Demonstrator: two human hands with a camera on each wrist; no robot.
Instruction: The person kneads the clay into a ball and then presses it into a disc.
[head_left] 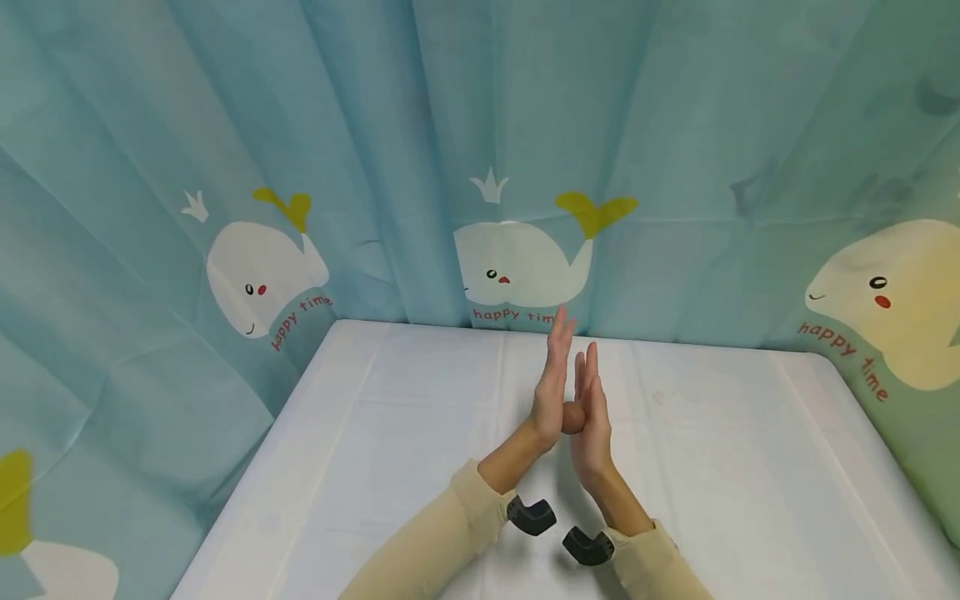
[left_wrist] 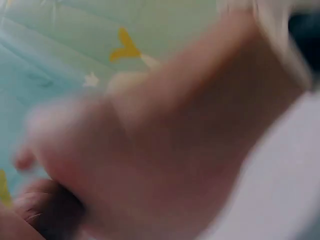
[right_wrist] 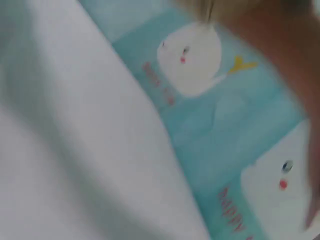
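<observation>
A small brown ball (head_left: 573,417), like clay or dough, sits between the two palms above the white table. My left hand (head_left: 550,396) presses on it from the left, its fingers straight and pointing up and away. From the other side my right hand (head_left: 595,429) presses with its palm, fingers also straight. The left fingertips reach farther than the right ones. In the left wrist view the left hand (left_wrist: 140,155) is large and blurred, with a dark brown part of the ball (left_wrist: 64,212) at lower left. The right wrist view shows only a blurred forearm (right_wrist: 285,55) along its right side.
A white-covered table (head_left: 405,417) lies beneath the hands. Behind it hangs a blue-green curtain (head_left: 390,150) printed with whales. Both wrists carry black curved mounts, a left one (head_left: 532,516) and a right one (head_left: 588,547), close together below the hands.
</observation>
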